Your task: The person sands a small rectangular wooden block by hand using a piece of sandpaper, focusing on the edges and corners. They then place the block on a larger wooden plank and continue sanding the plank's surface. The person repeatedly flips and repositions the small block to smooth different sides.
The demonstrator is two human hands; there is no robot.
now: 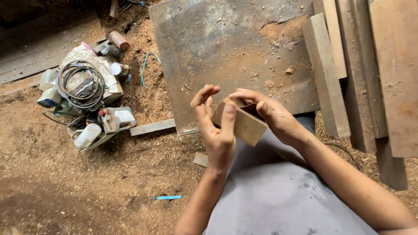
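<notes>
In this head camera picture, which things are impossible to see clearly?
- Small tan wooden block: far end hidden by right hand, near edge by left hand.
- Pale wooden planks: cut off by the top and right edges.
- Cans under grey coiled cable: too small.

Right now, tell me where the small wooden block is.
In the head view, the small wooden block sits centre frame, held between the left hand and right hand, just below the metal sheet.

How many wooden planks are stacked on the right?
5, possibly more hidden: front plank, second plank, third plank, widest plank, and one underneath.
</notes>
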